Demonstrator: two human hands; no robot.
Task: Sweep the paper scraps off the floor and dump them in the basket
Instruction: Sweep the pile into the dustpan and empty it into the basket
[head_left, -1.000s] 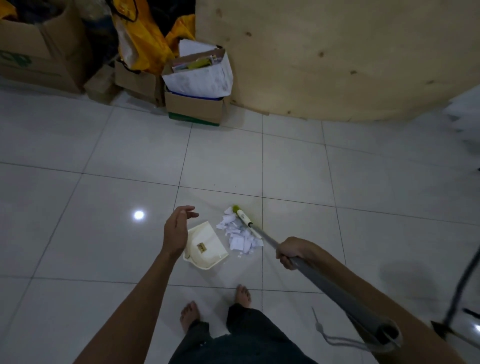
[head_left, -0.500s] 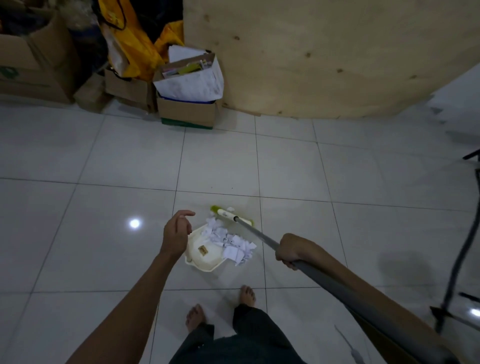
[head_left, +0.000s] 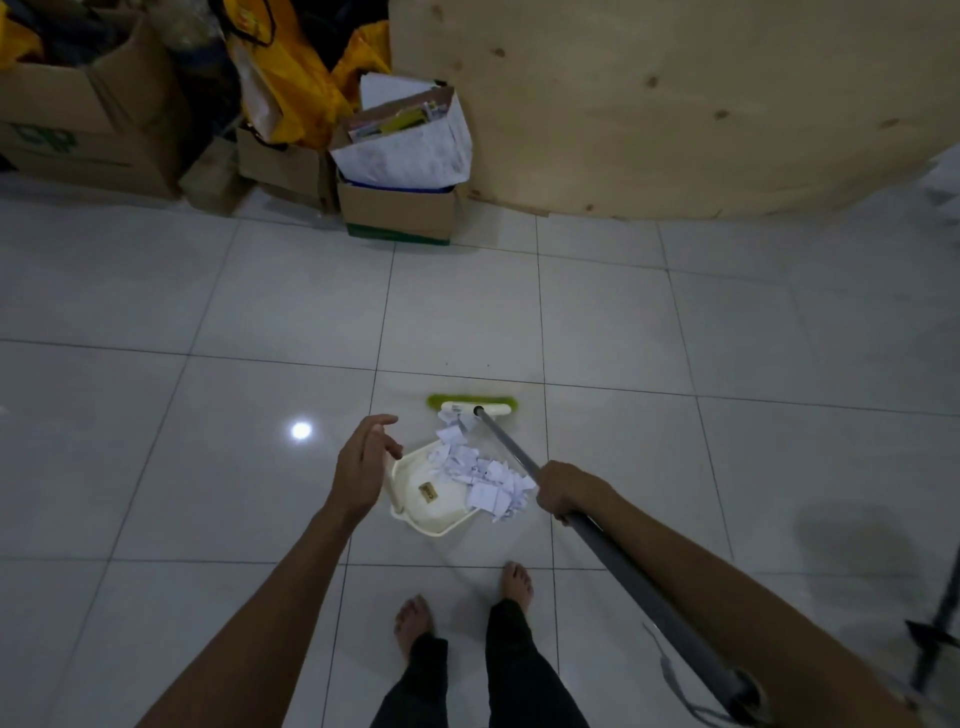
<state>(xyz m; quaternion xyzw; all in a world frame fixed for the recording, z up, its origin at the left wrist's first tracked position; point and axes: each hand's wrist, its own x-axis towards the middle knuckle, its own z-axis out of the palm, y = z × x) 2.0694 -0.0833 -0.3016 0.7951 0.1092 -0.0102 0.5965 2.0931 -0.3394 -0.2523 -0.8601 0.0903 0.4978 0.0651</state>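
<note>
A cream dustpan (head_left: 415, 509) lies on the white tile floor in front of my bare feet. White paper scraps (head_left: 480, 475) are heaped over its far right edge and partly inside it. A broom with a green and white head (head_left: 470, 404) stands just beyond the scraps, its grey handle (head_left: 613, 551) running back to my right. My right hand (head_left: 563, 491) grips that handle. My left hand (head_left: 363, 462) hovers just left of the dustpan, fingers loosely spread, holding nothing.
Cardboard boxes (head_left: 397, 208) stuffed with papers and a yellow bag (head_left: 291, 88) line the far left wall. A large plywood board (head_left: 675, 104) leans at the back right. A dark stand (head_left: 935, 639) is at the right edge. Bare tiles surround the dustpan.
The broom head has swung from end-on to broadside behind the scraps and pushed them toward me, onto the dustpan. My left hand stays beside the dustpan.
</note>
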